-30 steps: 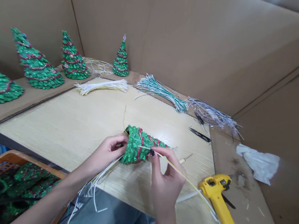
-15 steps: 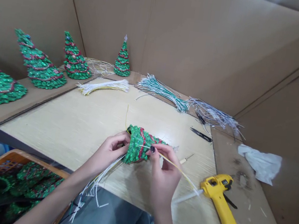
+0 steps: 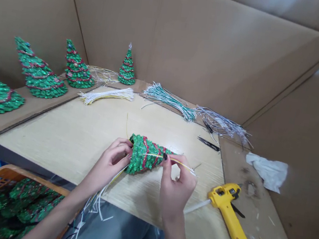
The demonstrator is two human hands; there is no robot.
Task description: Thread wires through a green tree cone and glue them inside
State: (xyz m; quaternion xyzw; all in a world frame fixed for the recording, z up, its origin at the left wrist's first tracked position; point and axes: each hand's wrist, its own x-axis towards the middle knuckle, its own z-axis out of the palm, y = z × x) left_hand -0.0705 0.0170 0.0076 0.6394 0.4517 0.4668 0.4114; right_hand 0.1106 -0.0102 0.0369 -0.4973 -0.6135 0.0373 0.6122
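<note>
A small green Christmas tree point(image 3: 138, 156) with red garland lies on its side above the table, its open base toward the left. My left hand point(image 3: 115, 157) grips it at the base rim, with some fingertips hidden at the opening. White and yellow wires point(image 3: 101, 201) trail from the base beneath that hand toward my lap. In my right hand point(image 3: 178, 181), a thin yellow and white wire point(image 3: 181, 164) is pinched between thumb and fingers. Its white end crosses in front of the tree's side. One more yellow wire point(image 3: 126, 124) sticks up behind the base.
A yellow glue gun point(image 3: 229, 213) lies at the right, beside a white cloth point(image 3: 268, 172) and black snips point(image 3: 208, 144). Wire bundles point(image 3: 170, 101) line the back. Finished-looking trees point(image 3: 46, 77) stand along the left ledge. An orange basket point(image 3: 15, 171) holds several more trees.
The wire in my right hand has been drawn back along the tree, its far end now nearer my fingers. The whole view has shifted slightly; my left hand keeps its hold.
</note>
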